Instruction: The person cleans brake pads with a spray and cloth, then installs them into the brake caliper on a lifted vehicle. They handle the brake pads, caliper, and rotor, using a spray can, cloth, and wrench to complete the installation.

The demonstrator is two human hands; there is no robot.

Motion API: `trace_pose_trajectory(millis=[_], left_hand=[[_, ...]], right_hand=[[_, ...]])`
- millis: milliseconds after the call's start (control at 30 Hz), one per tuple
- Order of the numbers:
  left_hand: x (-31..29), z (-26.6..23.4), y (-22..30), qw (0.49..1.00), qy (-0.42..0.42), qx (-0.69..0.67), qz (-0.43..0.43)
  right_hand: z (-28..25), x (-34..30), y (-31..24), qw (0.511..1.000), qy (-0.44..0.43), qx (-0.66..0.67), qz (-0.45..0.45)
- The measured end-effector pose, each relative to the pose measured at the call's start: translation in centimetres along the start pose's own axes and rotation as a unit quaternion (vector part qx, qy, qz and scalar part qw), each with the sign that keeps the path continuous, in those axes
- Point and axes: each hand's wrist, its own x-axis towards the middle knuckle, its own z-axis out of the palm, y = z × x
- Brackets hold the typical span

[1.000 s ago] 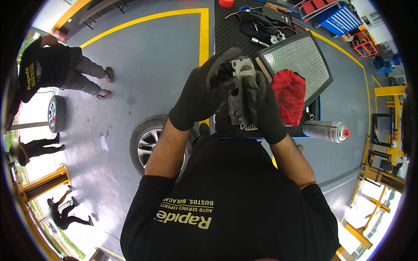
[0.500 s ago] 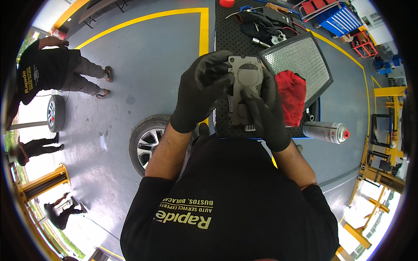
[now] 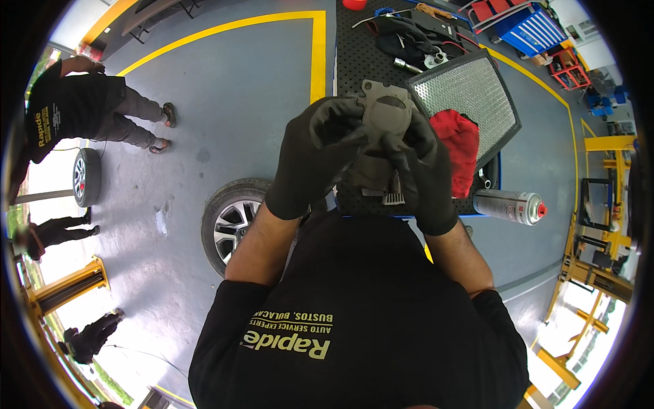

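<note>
A grey metal throttle body [image 3: 386, 117] is held up over the near end of the cart, its flat flange and round bore facing me. Black-gloved, my left hand [image 3: 320, 146] grips its left side with bent fingers. My right hand [image 3: 426, 167], in a matching glove, closes on the right side, with its thumb on the front near the bore. Below the part, beside the right hand, show the pale bristles of a brush [image 3: 394, 196]; I cannot tell whether that hand holds it. The gloves hide the throttle body's sides.
On the black perforated cart top [image 3: 354, 61] lie an air filter [image 3: 463, 85], a red cloth [image 3: 455, 153], dark gloves and tools [image 3: 402, 37]. An aerosol can [image 3: 509, 207] lies at the right edge. A wheel [image 3: 235, 225] is on the floor at left; several people are farther off.
Both hands have tipped the throttle body, so more of its lower housing shows. The brush bristles show more fully. A distant person at lower left has changed position.
</note>
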Motion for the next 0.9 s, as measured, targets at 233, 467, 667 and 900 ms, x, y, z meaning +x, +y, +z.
trace_pose_trajectory(millis=[233, 467, 667, 900], left_hand=[[-0.2, -0.1, 0.2, 0.997, -0.037, 0.039, 0.051], [-0.6, -1.1, -0.1, 0.985, -0.074, 0.140, 0.073], [-4.0, -2.7, -1.2, 0.980, -0.107, 0.166, -0.036], [-5.0, -2.7, -4.2, 0.978, -0.067, 0.151, -0.123]], right_hand=[[-0.5, 1.1, -1.1, 0.998, 0.009, -0.055, 0.008], [-2.3, 1.5, 1.3, 0.973, 0.054, 0.209, -0.079], [-4.7, -1.9, 1.8, 0.988, 0.119, 0.055, -0.087], [-7.3, -4.7, 4.2, 0.995, 0.080, 0.042, 0.045]])
